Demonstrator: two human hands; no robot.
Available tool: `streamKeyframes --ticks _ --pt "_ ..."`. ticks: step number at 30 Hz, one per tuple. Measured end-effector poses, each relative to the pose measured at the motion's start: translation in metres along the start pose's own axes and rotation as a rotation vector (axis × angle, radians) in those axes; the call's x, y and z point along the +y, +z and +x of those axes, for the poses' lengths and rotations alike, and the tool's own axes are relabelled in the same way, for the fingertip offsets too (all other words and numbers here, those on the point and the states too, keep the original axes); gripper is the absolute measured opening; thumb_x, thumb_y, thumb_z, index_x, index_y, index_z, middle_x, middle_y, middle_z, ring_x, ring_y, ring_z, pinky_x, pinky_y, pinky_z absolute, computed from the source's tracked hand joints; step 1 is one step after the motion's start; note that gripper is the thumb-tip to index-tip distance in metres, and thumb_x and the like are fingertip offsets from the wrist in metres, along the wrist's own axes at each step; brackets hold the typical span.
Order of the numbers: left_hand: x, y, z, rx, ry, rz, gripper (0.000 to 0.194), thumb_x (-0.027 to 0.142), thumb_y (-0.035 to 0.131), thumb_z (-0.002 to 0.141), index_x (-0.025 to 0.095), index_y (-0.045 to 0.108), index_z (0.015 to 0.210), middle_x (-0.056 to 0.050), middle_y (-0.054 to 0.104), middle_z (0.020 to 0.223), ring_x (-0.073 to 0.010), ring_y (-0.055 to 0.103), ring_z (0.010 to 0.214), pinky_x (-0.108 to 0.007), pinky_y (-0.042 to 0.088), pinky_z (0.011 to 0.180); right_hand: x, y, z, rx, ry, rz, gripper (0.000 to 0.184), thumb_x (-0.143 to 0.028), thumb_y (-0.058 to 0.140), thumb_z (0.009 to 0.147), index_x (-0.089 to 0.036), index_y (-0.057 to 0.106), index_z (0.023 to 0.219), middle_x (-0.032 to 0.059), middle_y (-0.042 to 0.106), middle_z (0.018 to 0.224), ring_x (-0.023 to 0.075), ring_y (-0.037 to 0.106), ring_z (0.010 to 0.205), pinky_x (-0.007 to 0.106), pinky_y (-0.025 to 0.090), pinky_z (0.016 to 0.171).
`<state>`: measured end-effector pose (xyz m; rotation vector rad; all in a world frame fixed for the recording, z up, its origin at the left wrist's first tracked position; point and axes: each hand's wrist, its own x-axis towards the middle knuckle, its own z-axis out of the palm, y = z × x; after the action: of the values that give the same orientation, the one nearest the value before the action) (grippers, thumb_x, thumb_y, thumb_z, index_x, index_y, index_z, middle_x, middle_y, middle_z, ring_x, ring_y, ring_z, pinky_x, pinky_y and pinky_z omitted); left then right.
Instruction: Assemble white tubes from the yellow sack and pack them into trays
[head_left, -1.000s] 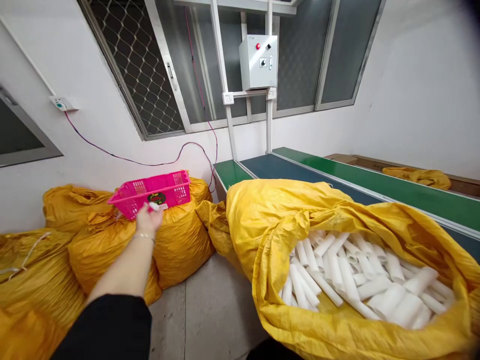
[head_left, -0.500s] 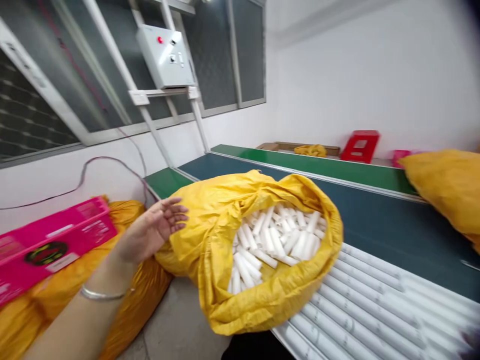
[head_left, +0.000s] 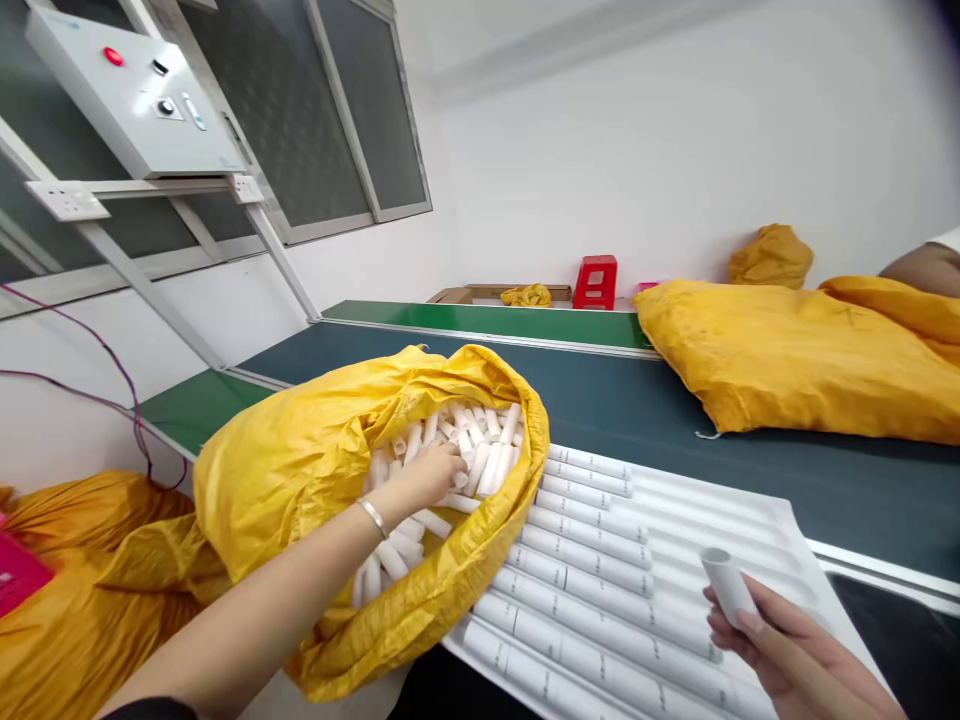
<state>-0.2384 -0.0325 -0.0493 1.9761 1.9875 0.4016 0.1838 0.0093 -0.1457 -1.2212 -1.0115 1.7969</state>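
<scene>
My left hand (head_left: 431,474), with a silver bangle on its wrist, is inside the mouth of a yellow woven sack (head_left: 277,450). Its fingers curl round a short white plastic tube (head_left: 460,481) among many loose white tubes (head_left: 491,468). At the lower right, my right hand (head_left: 787,640) grips another short white tube (head_left: 727,585), tilted, between thumb and fingers. That tube is over a white grooved tray (head_left: 772,515). Marked white tubes (head_left: 585,545) lie in parallel rows in the tray's left and front grooves. The sack overlaps the tray's left side.
A dark conveyor belt (head_left: 607,385) with green side strips (head_left: 450,318) runs behind. A full yellow sack (head_left: 795,355) lies on it at right, near a person's arm (head_left: 926,262). More sacks (head_left: 97,580) are at lower left; a control box (head_left: 135,95) hangs upper left.
My left hand has moved from beside the sack into its opening and closed on a tube. My right hand has come into view holding a tube. The view has swung right.
</scene>
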Motion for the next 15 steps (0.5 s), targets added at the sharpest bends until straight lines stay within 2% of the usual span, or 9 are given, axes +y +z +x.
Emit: streamKeyframes --ticks 3,5,7,9,12,13,15 --pt "0.019 -0.009 -0.002 0.102 0.003 -0.125 0.023 0.006 0.061 0.07 0.018 0.07 0.088 -0.009 0.065 0.097 -0.0276 0.057 0.1 -0.044 0.043 0.094 -0.012 0.008 -0.004 -0.015 -0.062 -0.152 0.055 -0.049 0.07 0.074 -0.022 0.06 0.121 0.0063 0.067 0.113 0.0226 0.066 0.088 0.026 0.058 0.075" --pt "0.046 -0.008 -0.008 0.166 0.017 -0.22 0.025 0.016 0.063 0.077 0.02 0.067 0.101 -0.009 0.065 0.106 -0.0253 0.058 0.104 -0.038 0.045 0.092 -0.024 0.025 -0.009 -0.06 -0.147 -0.234 0.054 -0.05 0.067 0.076 -0.022 0.058 0.122 0.0073 0.066 0.11 0.0206 0.065 0.083 0.026 0.057 0.071" --pt "0.077 0.0 -0.016 0.206 0.03 -0.379 0.026 0.026 0.062 0.082 0.02 0.064 0.106 -0.009 0.065 0.108 -0.0231 0.06 0.102 -0.034 0.048 0.088 -0.038 0.047 -0.014 -0.108 -0.264 -0.267 0.045 -0.049 0.064 0.08 -0.023 0.059 0.116 0.0069 0.066 0.101 0.0188 0.063 0.08 0.025 0.056 0.068" --pt "0.106 0.014 -0.022 0.243 0.01 -0.723 0.026 0.034 0.063 0.083 0.021 0.062 0.105 -0.008 0.066 0.104 -0.0215 0.062 0.097 -0.032 0.05 0.084 -0.049 0.069 -0.018 -0.168 -0.374 -0.285 0.036 -0.047 0.062 0.082 -0.023 0.06 0.109 0.0062 0.065 0.094 0.0175 0.061 0.078 0.025 0.054 0.066" --pt "0.139 0.038 -0.025 0.276 -0.1 -1.429 0.028 0.041 0.067 0.081 0.023 0.059 0.101 -0.004 0.067 0.098 -0.0215 0.064 0.095 -0.035 0.052 0.081 -0.057 0.09 -0.017 -0.241 -0.48 -0.317 0.03 -0.044 0.057 0.087 -0.023 0.06 0.108 0.0055 0.063 0.093 0.0151 0.059 0.075 0.026 0.053 0.068" --pt "0.146 0.045 -0.025 0.285 -0.141 -1.592 0.029 0.041 0.069 0.079 0.024 0.057 0.1 -0.003 0.068 0.097 -0.0214 0.064 0.096 -0.035 0.052 0.083 -0.057 0.093 -0.016 -0.257 -0.497 -0.323 0.029 -0.043 0.055 0.088 -0.023 0.06 0.109 0.0052 0.063 0.093 0.0147 0.058 0.075 0.026 0.053 0.069" --pt "0.153 0.055 -0.024 0.306 -0.218 -1.769 0.033 0.038 0.075 0.073 0.023 0.057 0.096 -0.002 0.068 0.097 -0.0204 0.064 0.098 -0.034 0.051 0.086 -0.057 0.094 -0.011 -0.279 -0.513 -0.324 0.027 -0.039 0.052 0.091 -0.024 0.059 0.112 0.0043 0.063 0.092 0.0143 0.058 0.075 0.027 0.053 0.069"
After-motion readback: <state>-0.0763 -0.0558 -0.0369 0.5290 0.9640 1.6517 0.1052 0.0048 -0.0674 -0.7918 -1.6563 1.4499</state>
